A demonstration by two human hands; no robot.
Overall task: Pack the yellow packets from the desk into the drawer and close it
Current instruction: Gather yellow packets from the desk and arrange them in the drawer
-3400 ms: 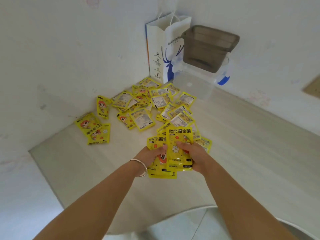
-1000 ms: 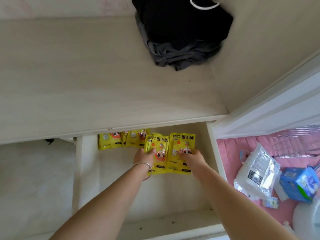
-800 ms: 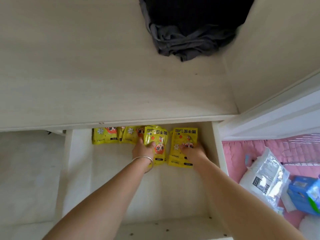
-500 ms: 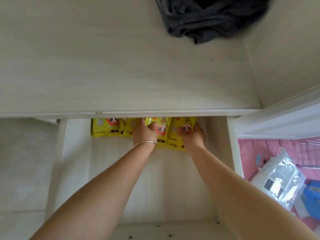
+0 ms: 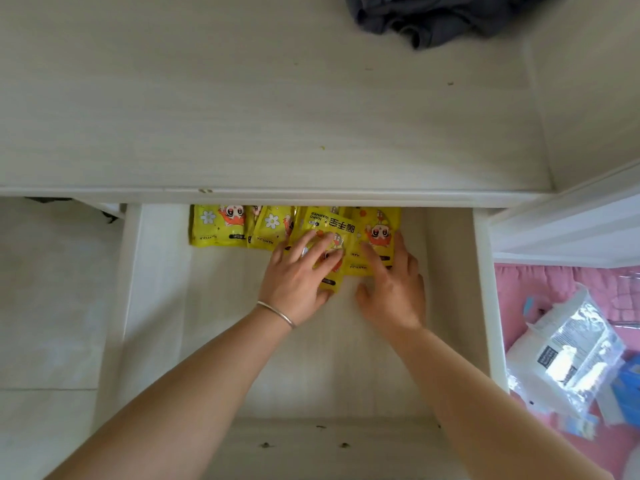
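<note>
The white drawer [image 5: 484,306] stands pulled out under the desk top [image 5: 277,98]. Several yellow packets lie in a row at its back, partly tucked under the desk edge: one at the left [image 5: 216,225], one beside it [image 5: 272,230]. My left hand [image 5: 298,282] lies flat with fingers spread on a tilted packet [image 5: 334,223]. My right hand [image 5: 393,285] is spread too, its fingertips touching the rightmost packet [image 5: 377,233]. Neither hand grips anything. The front of the drawer floor is bare.
A dark grey cloth [image 5: 433,19] lies on the desk at the top right. Right of the drawer, on a pink cover [image 5: 554,289], sit a clear plastic bag [image 5: 568,362] and a blue box [image 5: 628,386]. A pale floor [image 5: 52,289] shows at the left.
I carried packets from the desk pile down into the drawer and pushed them to the back. Since half a second ago both hands have let go, spread and drawn back slightly.
</note>
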